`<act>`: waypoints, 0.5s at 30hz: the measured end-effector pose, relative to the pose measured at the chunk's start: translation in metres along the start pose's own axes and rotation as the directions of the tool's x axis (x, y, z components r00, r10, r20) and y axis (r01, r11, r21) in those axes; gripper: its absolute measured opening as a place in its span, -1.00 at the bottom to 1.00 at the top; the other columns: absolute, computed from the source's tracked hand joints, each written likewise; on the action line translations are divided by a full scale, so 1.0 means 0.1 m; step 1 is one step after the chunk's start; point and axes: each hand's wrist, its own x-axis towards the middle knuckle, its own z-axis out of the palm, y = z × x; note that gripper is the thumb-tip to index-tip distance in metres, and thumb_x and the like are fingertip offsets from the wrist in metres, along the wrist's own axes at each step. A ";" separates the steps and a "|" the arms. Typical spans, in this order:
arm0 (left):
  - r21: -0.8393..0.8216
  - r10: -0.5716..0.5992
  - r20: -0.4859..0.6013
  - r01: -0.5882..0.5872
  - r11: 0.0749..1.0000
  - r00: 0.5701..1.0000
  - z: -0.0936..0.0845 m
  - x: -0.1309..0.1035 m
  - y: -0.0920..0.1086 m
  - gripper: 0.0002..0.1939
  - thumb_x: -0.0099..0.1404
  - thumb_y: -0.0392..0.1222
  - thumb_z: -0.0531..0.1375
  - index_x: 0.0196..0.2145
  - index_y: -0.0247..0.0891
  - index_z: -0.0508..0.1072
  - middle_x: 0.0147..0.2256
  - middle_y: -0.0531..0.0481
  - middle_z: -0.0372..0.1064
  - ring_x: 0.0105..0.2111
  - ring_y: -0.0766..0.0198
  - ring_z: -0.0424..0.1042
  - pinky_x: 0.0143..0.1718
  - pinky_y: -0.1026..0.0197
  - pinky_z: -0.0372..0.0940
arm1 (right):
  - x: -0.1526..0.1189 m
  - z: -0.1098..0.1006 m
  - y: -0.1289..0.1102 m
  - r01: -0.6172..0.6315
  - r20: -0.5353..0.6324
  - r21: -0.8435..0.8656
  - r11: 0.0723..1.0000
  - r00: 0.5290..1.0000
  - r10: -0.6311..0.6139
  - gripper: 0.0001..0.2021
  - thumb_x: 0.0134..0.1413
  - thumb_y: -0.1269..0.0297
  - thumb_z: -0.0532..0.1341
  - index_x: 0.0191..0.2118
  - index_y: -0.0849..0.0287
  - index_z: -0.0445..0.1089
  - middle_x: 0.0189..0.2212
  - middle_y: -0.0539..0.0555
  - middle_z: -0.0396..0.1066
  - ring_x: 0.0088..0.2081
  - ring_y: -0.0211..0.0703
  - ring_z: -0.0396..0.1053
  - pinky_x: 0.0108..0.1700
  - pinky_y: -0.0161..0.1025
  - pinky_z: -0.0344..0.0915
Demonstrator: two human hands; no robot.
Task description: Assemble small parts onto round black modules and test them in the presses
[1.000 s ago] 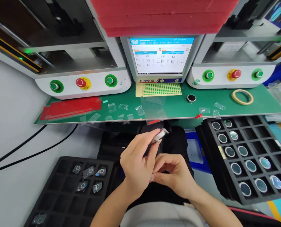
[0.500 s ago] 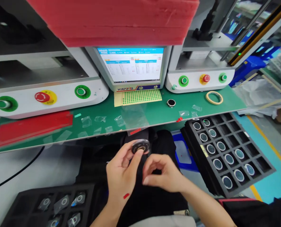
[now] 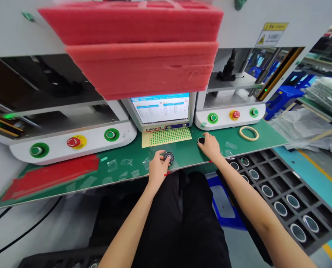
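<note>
Between the thumb and fingers of my left hand is a round black disc-shaped part with a ring at its centre, held over the front of the green bench. My right hand reaches to the bench further right. Its fingers close on the edge of a small round part with a dark face and a light rim, which looks still on the bench top. A sheet of green dot stickers lies just behind, below the monitor.
A roll of tape lies at the bench's right. Red strips and clear film scraps lie at left. A black foam tray with round parts stands at lower right. Red foam blocks overhang the monitor between two presses.
My left hand has moved forward with the black disc, from above my lap to the bench. My right hand has gone forward and right to the small round part. The view has tilted up.
</note>
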 end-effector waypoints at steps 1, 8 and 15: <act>0.046 0.004 -0.027 -0.002 0.999 1.000 0.00 0.08 0.00 -0.74 0.16 -0.24 0.26 -0.16 -0.29 0.43 -0.45 0.00 0.47 -0.37 0.10 0.54 -0.16 0.04 0.40 | 0.02 0.01 -0.01 -0.005 0.005 0.018 1.000 1.000 0.005 -0.79 0.09 0.31 0.31 -0.16 0.25 0.38 -0.11 0.13 0.42 0.05 0.04 0.34 0.15 0.15 0.21; 0.099 0.007 -0.053 -0.002 0.995 0.999 -0.05 0.07 0.11 -0.90 0.15 -0.23 0.24 -0.34 -0.25 0.44 -0.09 -0.24 0.43 0.13 -0.12 0.29 0.18 -0.14 0.13 | -0.39 -0.18 -0.14 0.050 0.150 0.412 0.910 0.981 -0.122 -0.54 -0.09 0.08 0.37 -0.11 0.12 0.23 -0.19 0.14 0.53 -0.08 -0.01 0.49 0.10 0.04 0.35; -0.355 0.059 0.509 0.147 0.923 0.859 -0.14 -0.74 0.42 -0.44 0.24 0.28 0.12 -0.22 -0.32 0.55 -0.31 -0.17 0.52 -0.26 0.12 0.54 -0.17 0.11 0.46 | -1.43 -0.37 -0.42 -0.005 0.281 0.804 0.595 0.884 -0.373 -0.52 0.06 0.03 0.35 0.04 -0.03 0.21 0.00 0.13 0.49 0.01 -0.09 0.49 0.06 -0.12 0.43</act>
